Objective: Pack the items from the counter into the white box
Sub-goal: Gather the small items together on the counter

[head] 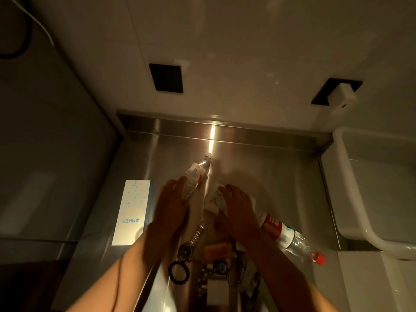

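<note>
A clear water bottle with a white and red label lies on the steel counter, neck pointing away. My left hand closes its fingers around the bottle's base. My right hand covers a crumpled white packet, fingers above it and thumb below. A second bottle with a red cap lies to the right of that hand. The white box stands at the counter's right end, open on top.
A white and blue Anker carton lies flat at the left. Near the front edge are a metal watch, a black coil hair tie, an orange item and more small pieces. The tiled wall rises behind.
</note>
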`<state>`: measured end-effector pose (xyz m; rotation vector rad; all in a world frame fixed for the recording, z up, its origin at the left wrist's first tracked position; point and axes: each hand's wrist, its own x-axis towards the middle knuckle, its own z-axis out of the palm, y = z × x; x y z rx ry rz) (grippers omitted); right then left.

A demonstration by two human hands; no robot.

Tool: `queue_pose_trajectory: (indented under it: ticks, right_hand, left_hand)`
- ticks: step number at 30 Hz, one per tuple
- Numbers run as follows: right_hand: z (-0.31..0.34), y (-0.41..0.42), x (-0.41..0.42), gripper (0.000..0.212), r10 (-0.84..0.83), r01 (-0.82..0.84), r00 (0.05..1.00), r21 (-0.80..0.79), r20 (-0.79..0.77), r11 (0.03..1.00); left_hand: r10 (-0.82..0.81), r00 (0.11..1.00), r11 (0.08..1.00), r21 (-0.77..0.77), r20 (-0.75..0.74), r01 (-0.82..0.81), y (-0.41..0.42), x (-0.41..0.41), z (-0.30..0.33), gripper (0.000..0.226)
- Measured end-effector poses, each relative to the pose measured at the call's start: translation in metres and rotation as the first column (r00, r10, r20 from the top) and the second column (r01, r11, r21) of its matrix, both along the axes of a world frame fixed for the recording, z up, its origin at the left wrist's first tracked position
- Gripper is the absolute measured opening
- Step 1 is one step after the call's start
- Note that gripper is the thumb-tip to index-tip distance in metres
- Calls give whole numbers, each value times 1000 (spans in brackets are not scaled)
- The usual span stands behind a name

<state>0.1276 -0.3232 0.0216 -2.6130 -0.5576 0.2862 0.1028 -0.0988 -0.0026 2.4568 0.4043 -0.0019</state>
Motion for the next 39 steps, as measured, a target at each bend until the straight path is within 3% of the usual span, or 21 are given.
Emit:
queue_pose_trajectory:
  ticks: [2,5,13,16,19,22,24,28,30,33,35,37,39]
  right_hand:
    - [-2,-3,-5,69,29,-29,1000,-44,-1,999]
    - [-6,-9,-17,69,72,-71,997,-95,7,993]
    - [-6,-17,-44,65,110,-104,992,-116,54,988]
    - [7,-8,-48,68,128,-116,987,-120,95,986]
    - [13,3,-55,61,138,-138,962,-18,235,990]
    - [16,14,-62,45,121,-182,921,132,370,974]
    - [21,21,-65,38,125,-224,934,275,336,935]
    - [20,28,-76,37,-30,3,998,450,52,893]
    - [20,30,-79,44,-5,-23,998,446,61,895]
    - [16,37,-81,68,120,-218,961,415,249,883]
    - [13,40,-88,69,118,-232,953,418,281,878]
    - [11,39,-94,67,152,-237,955,344,255,909]
    - [8,35,-95,73,215,-239,964,155,158,959]
  left_hand:
    - [-31,999,999,21,-37,32,-14,-17,-1,53]
    - [-27,999,1000,17,39,26,-26,-35,5,33]
    - [-129,990,959,249,-51,138,-30,-68,22,58]
    - [31,999,963,267,-18,-25,-12,-83,34,54]
    - [180,979,913,387,-93,-131,20,-103,36,66]
    - [305,925,910,357,-228,-212,44,-123,28,75]
    - [310,912,926,304,-270,-225,49,-133,21,75]
    - [299,915,943,227,-270,-242,47,-151,15,77]
    - [284,917,953,187,-280,-238,37,-169,12,83]
    - [275,920,957,169,-279,-234,12,-200,7,85]
    - [265,917,959,185,-299,-217,-2,-214,6,83]
    - [270,908,959,175,-319,-224,-12,-225,5,82]
    - [284,905,956,168,-318,-240,-21,-233,5,85]
